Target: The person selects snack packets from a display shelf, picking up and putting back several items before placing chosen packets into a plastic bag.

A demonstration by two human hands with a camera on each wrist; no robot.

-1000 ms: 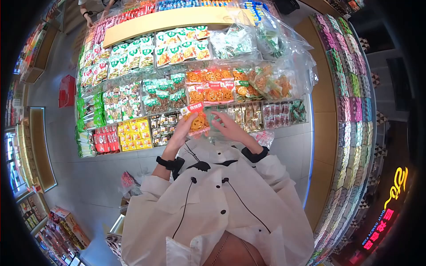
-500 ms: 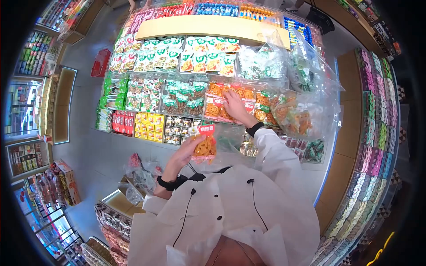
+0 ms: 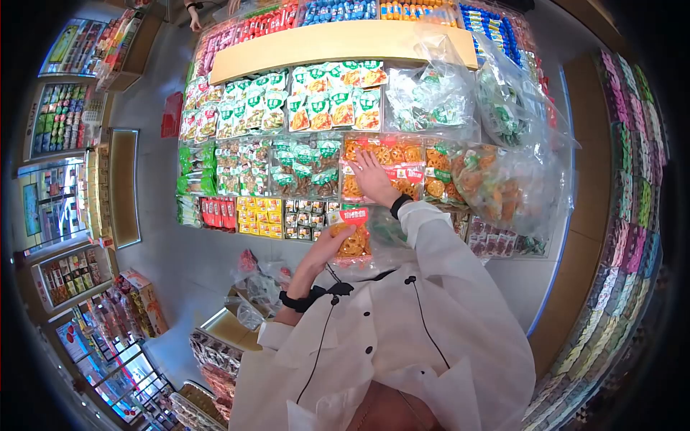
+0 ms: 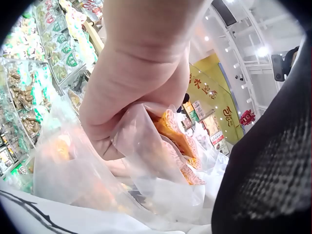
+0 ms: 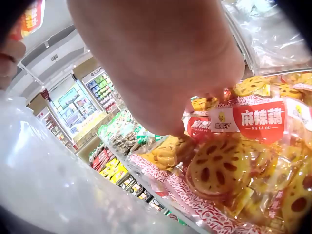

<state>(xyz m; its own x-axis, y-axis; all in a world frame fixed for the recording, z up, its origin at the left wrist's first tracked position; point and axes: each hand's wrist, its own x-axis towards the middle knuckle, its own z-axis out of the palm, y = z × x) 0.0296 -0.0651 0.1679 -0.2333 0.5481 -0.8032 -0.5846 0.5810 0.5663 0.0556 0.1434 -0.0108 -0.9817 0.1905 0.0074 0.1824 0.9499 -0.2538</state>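
Observation:
The left hand [image 3: 325, 248] grips a red-topped packet of lotus root slices [image 3: 353, 243] in front of the body; in the left wrist view its fingers curl round the clear plastic [image 4: 146, 146]. Over the compartment of matching lotus root packets [image 3: 402, 154], the right hand [image 3: 374, 179] lies with fingers extended. In the right wrist view this hand [image 5: 165, 73] reaches onto the packets [image 5: 219, 168], its fingertips hidden behind the palm. A clear plastic bag [image 3: 388, 237] hangs beside the held packet.
Large clear bags [image 3: 503, 187] cover the display's right side. Green-labelled packets [image 3: 305, 165] fill the neighbouring compartment, with a wooden board [image 3: 338, 43] across the display behind. Shelves [image 3: 625, 215] stand at the right; another person's hand [image 3: 195, 20] shows at the top left.
The right hand has gone from beside the held packet out to the lotus root compartment, its fingers now spread there. The left hand still holds its packet. The head view has shifted.

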